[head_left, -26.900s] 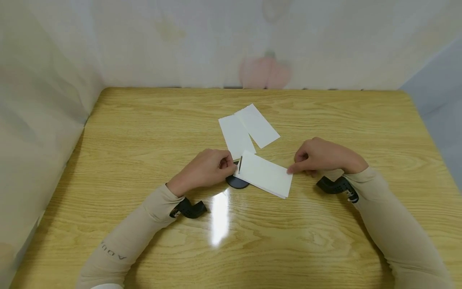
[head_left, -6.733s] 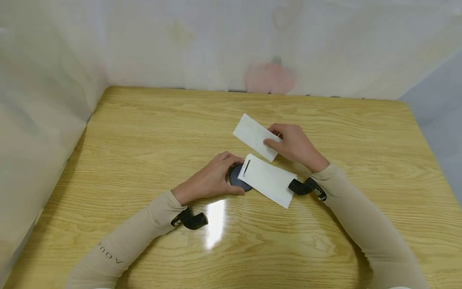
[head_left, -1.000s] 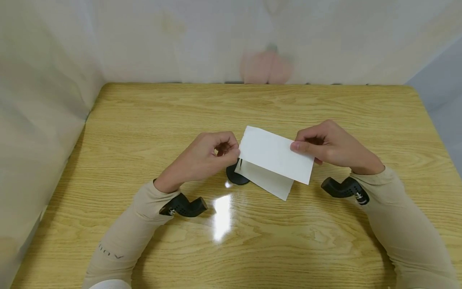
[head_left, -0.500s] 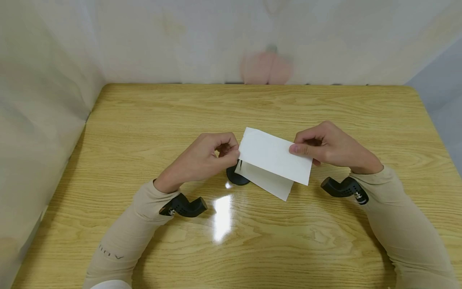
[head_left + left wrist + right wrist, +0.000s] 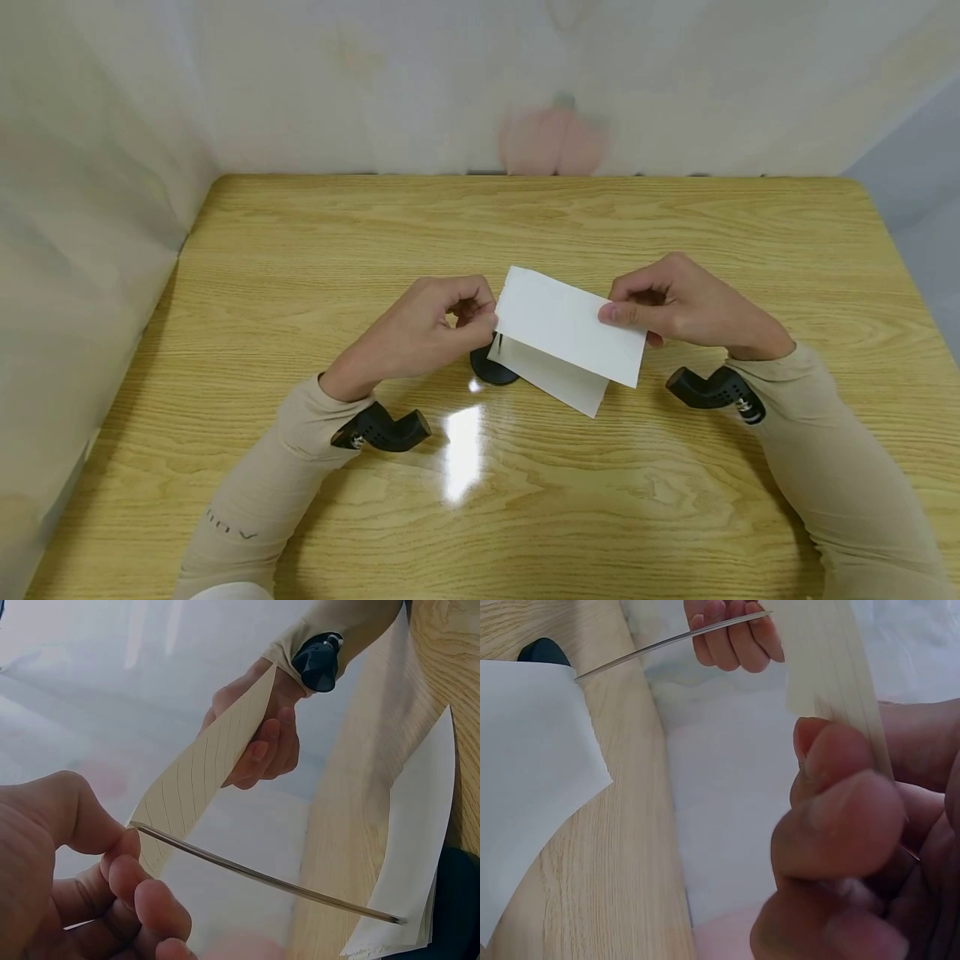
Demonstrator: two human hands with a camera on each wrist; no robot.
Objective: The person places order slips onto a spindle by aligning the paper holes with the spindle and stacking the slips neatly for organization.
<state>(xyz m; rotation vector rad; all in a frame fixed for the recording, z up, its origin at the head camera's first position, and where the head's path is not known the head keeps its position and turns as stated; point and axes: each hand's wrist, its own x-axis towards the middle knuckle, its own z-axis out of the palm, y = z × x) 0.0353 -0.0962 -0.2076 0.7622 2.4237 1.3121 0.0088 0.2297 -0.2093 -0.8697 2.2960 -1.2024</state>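
A white paper slip is being held in the air above the middle of the wooden counter, pinched at its two short ends. Its right end is being gripped by the right hand, thumb on top and curled fingers beneath. Its left end is being met by the left hand, whose fingers are curled and closed on the top of a thin metal spike; the tip of the spike is being pressed against the left edge of the slip, as seen from the left wrist, where faint ruled lines are showing on the slip's underside. The spike is rising at a slant from a round black base that is resting on the counter just below the left hand. A stack of white slips is already being kept on the spike, pierced near its left end and lying partly over the base, directly under the held slip and apart from it. Black wrist mounts are being worn on both beige sleeves. A pale curtain is hanging round the counter.
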